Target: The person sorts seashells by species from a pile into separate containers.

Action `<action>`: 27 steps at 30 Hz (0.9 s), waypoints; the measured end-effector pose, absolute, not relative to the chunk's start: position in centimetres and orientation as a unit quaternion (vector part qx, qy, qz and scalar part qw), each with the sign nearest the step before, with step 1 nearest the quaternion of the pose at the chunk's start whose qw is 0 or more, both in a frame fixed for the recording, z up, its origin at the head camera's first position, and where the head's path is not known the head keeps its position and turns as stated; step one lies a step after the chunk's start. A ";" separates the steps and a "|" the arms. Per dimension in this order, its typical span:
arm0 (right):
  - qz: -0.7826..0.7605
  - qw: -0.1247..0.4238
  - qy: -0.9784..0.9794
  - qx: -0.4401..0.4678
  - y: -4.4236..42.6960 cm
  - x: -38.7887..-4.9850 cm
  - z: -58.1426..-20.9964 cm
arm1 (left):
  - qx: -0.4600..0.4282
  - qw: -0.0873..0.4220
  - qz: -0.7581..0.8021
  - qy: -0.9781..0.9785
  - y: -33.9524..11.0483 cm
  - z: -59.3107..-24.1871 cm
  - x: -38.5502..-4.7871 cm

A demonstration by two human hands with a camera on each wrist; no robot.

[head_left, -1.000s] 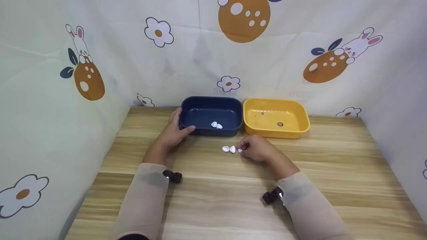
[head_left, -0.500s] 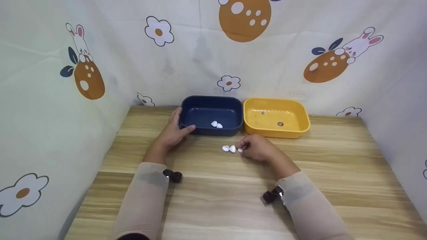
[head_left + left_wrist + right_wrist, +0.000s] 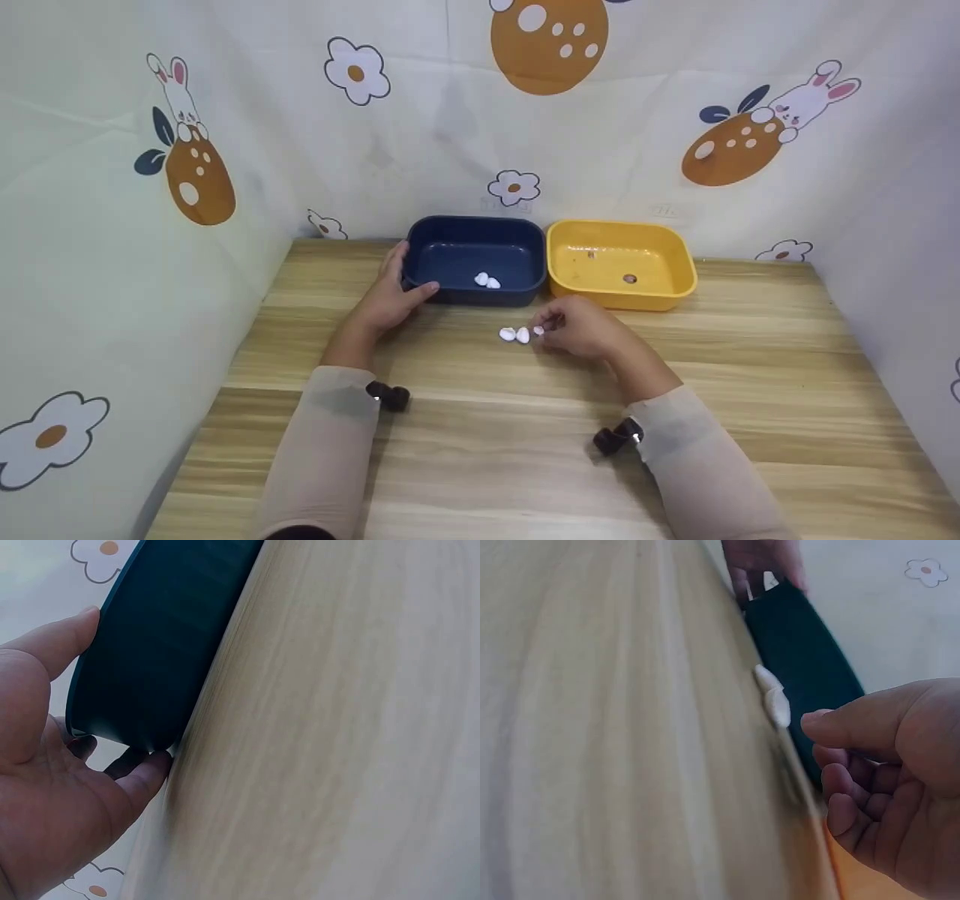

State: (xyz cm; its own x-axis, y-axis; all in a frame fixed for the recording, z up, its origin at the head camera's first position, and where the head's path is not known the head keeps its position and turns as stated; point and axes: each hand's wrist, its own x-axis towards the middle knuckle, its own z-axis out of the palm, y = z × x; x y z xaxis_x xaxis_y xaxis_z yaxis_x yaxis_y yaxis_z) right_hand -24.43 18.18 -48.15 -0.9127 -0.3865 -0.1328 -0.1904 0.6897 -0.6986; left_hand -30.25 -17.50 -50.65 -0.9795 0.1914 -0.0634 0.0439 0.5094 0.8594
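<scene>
A white shell [image 3: 538,331] is at the tips of the thumb and index finger of the right hand [image 3: 576,328], which pinch it over the table [image 3: 480,435]; the right wrist view shows the other fingers curled toward the palm but hides this shell. Just left of the fingertips, two loose shells [image 3: 523,335] lie side by side on the tabletop, apart from the hand. Another pair of shells [image 3: 493,283] rests inside the blue tub [image 3: 476,298], near its front wall. The left hand [image 3: 384,300] grips that tub's left end, thumb on the rim and fingers against the end wall. The yellow tub [image 3: 622,301] stands just beside it, behind the right hand.
</scene>
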 end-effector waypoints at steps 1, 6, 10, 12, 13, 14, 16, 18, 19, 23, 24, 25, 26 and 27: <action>-0.368 0.135 0.907 -0.153 18.2 -24.3 -47.8 | 0.070 0.074 0.489 0.866 -17.5 -50.7 -30.3; -0.392 0.124 0.903 -0.127 18.7 -24.2 -46.3 | 0.071 0.074 0.485 0.869 -17.5 -50.6 -30.3; -0.399 0.101 0.904 -0.119 19.3 -24.3 -45.5 | 0.066 0.076 0.484 0.869 -17.5 -50.7 -30.4; -0.402 0.086 0.905 -0.113 19.7 -24.4 -45.2 | 0.066 0.076 0.484 0.869 -17.5 -50.8 -30.4; -0.403 0.079 0.905 -0.107 20.0 -24.5 -45.1 | 0.065 0.076 0.485 0.869 -17.5 -50.8 -30.4; -0.405 0.074 0.906 -0.100 20.2 -24.5 -44.9 | 0.065 0.076 0.486 0.868 -17.5 -50.8 -30.5; -0.411 0.066 0.905 -0.085 20.7 -24.7 -44.6 | 0.064 0.077 0.487 0.868 -17.5 -50.8 -30.5; -0.413 0.061 0.906 -0.068 21.3 -24.9 -44.3 | 0.065 0.076 0.489 0.867 -17.5 -50.8 -30.4; -0.414 0.059 0.906 -0.060 21.6 -25.0 -44.1 | 0.064 0.075 0.490 0.866 -17.5 -50.8 -30.4; -0.417 0.053 0.907 -0.031 23.0 -25.4 -43.8 | 0.068 0.071 0.489 0.867 -17.5 -50.8 -30.4; -0.418 0.050 0.907 -0.025 23.3 -25.5 -43.8 | 0.069 0.071 0.489 0.867 -17.5 -50.8 -30.4; -0.420 0.046 0.906 -0.020 23.7 -25.6 -43.8 | 0.067 0.070 0.490 0.866 -17.5 -50.8 -30.4; -0.422 0.042 0.906 -0.016 24.0 -25.7 -43.8 | 0.068 0.070 0.490 0.866 -17.5 -50.8 -30.4; -0.423 0.038 0.905 -0.011 24.4 -25.8 -43.7 | 0.069 0.069 0.490 0.866 -17.5 -50.8 -30.4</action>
State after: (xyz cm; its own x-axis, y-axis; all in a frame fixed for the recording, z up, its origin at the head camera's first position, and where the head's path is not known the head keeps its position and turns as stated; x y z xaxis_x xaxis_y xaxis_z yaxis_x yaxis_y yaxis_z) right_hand -25.76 24.36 -43.75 -0.9969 -0.0522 -0.0584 0.0113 0.6416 -0.7669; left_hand -30.39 -17.54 -50.80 -0.9809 0.1874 -0.0523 0.0517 0.5099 0.8587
